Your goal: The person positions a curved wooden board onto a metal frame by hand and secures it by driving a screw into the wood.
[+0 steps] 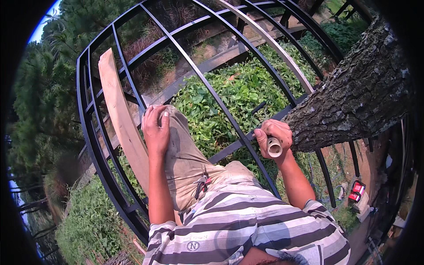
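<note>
My left hand (156, 130) lies over my raised knee, its fingers resting on the beige trouser cloth and holding nothing. On the right, my right hand (277, 135) is closed around a pale, hollow tube (274, 148), whose round open end points up toward me. The rest of the tube is hidden by the fist. Beneath both hands runs a framework of black metal bars (207, 85). A long wooden plank (118, 99) lies along the frame just left of my left hand. A clip with keys or small tools (203, 182) hangs at my waist.
A thick, rough-barked tree trunk (353, 88) slants up through the frame close to my right hand. Leafy green plants (212, 104) grow below the bars, with ground far down. A red and white object (357, 191) sits low at the right. Trees stand at the left.
</note>
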Tool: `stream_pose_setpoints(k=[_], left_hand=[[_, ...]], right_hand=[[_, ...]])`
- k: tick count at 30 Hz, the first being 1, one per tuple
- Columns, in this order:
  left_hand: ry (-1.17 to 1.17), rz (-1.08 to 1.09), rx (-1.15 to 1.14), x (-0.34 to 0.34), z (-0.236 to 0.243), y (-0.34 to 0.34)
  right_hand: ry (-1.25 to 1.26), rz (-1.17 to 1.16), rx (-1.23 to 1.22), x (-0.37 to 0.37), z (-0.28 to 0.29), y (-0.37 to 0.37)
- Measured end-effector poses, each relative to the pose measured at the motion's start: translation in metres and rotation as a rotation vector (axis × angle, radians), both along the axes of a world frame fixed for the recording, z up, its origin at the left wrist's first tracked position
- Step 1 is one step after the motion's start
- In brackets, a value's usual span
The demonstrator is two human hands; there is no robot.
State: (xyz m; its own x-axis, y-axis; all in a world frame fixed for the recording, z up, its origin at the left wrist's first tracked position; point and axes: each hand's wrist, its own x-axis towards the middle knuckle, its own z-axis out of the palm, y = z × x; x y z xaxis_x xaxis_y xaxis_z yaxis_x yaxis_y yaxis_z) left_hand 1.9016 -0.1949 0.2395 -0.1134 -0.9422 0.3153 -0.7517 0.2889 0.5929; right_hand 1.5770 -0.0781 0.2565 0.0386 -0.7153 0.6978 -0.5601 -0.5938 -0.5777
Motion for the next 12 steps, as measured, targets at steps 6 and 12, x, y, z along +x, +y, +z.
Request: stream_pose_setpoints(k=[6,12], left_hand=[[0.078,-0.487,0.17,-0.095,0.03,0.103],[-0.027,-0.772,0.462,-0.116,0.018,0.116]], right_hand=[[-0.158,-0.091,-0.179,-0.014,0.008,0.044],[-0.239,-0.135,-0.183,-0.027,0.024,0.021]])
